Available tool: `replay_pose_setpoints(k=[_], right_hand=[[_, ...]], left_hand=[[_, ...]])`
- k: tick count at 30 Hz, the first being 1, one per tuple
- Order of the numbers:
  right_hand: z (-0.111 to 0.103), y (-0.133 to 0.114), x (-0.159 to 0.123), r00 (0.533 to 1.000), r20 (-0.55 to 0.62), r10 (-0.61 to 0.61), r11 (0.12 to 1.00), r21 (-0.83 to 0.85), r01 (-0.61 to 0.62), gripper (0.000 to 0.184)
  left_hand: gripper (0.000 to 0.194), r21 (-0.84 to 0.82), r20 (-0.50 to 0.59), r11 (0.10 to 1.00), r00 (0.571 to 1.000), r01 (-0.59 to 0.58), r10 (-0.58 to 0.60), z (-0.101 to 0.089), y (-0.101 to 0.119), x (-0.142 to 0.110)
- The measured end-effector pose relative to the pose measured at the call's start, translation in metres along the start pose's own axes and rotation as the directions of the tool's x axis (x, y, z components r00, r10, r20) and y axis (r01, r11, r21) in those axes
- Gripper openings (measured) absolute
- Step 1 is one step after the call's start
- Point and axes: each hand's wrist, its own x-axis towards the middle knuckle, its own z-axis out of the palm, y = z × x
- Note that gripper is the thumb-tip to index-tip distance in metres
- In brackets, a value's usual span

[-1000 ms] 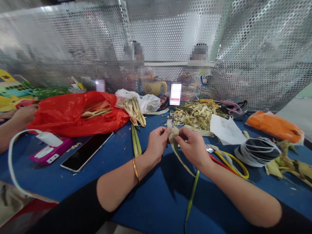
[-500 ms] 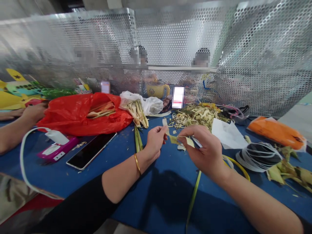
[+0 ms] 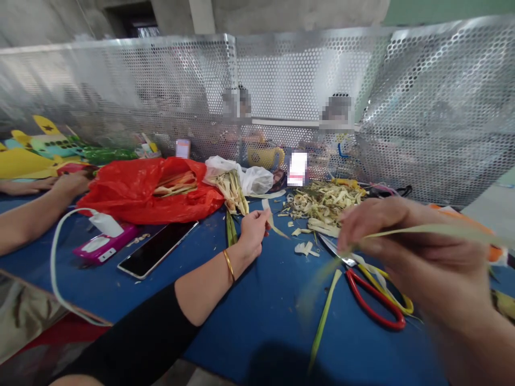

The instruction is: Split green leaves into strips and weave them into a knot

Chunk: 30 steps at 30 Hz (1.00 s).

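Note:
My left hand [image 3: 254,231] rests low over the blue table [image 3: 257,321], its fingers pinched on a short pale leaf strip [image 3: 272,221]. Raised close to the camera and blurred, my right hand [image 3: 406,241] has its fingers closed on a long green leaf strip [image 3: 426,230] that runs out to the right. Scissors with red and yellow handles [image 3: 374,297] lie on the table under that hand. A thin green stem [image 3: 324,316] lies beside them. Small cut leaf bits [image 3: 304,247] sit between my hands.
A red plastic bag [image 3: 151,190] of leaves, a white bag [image 3: 249,177], a heap of leaf trimmings [image 3: 325,201], a phone [image 3: 159,247] and a pink device [image 3: 103,244] with white cable crowd the table. Another person's arm [image 3: 32,214] lies left. A perforated metal screen [image 3: 281,107] stands behind.
My hands have pulled apart. The right hand has swung up and to the right with a long leaf strip, uncovering the scissors, while the left keeps a short piece near the table.

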Motion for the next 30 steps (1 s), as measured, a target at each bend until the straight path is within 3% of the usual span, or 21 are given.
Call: replay_pose_setpoints(k=[3,6,10,13,16,19,26,30], right_hand=[[-0.015,0.000,0.004,0.996,0.033,0.083,0.960,0.266,-0.089,0.010],[-0.015,0.012,0.010,0.973,-0.002,0.231,0.924,0.314,-0.219,0.009],[0.010,0.048,0.010,0.846,0.021,0.532,0.833,0.164,-0.528,0.015],[0.031,0.081,0.003,0.768,0.060,0.638,0.760,0.115,-0.640,0.030],[0.042,0.103,-0.006,0.744,0.062,0.665,0.739,0.085,-0.668,0.036],[0.045,0.111,-0.010,0.731,0.087,0.677,0.730,0.050,-0.682,0.035],[0.045,0.112,-0.012,0.733,0.108,0.671,0.740,-0.057,-0.670,0.029],[0.047,0.117,-0.015,0.762,0.117,0.637,0.771,-0.113,-0.627,0.028]], left_hand=[[0.030,0.002,0.017,1.000,1.000,-0.003,0.003,0.000,0.002,-0.002],[0.029,0.008,0.074,1.000,0.997,0.001,-0.002,0.001,0.005,-0.009],[0.028,0.014,0.225,0.999,0.974,0.035,-0.038,0.007,0.010,-0.029],[0.028,-0.006,0.351,0.997,0.934,0.082,-0.075,0.010,0.013,-0.044],[0.027,-0.034,0.373,0.994,0.924,0.105,-0.085,0.011,0.013,-0.051],[0.026,-0.046,0.370,0.991,0.924,0.126,-0.101,0.011,0.012,-0.050],[0.029,-0.028,0.414,0.993,0.905,0.117,-0.095,0.011,0.008,-0.049],[0.031,-0.043,0.416,0.986,0.900,0.162,-0.130,0.012,0.007,-0.050]])
